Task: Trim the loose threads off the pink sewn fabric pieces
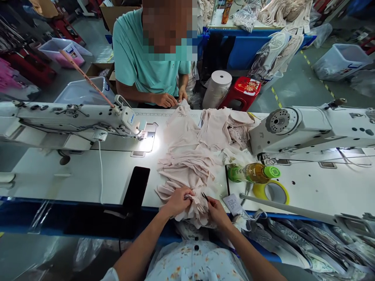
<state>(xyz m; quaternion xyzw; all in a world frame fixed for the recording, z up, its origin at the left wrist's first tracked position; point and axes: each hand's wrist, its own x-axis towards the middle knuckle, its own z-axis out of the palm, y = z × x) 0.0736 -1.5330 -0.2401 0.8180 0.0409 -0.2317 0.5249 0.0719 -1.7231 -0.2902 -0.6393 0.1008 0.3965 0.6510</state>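
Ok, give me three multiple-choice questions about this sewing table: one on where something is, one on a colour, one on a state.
1. Where does the black phone lie?
A. left of the pink fabric pile
B. on the red stool
C. under the bottle

2. What colour is the bottle's cap?
A. red
B. green
C. white

3. What is the left hand doing?
A. resting flat
B. pinching fabric
C. hanging free

Answers: A, the phone lies left of the pile; B, the cap is green; B, its fingers grip fabric beside the right hand.
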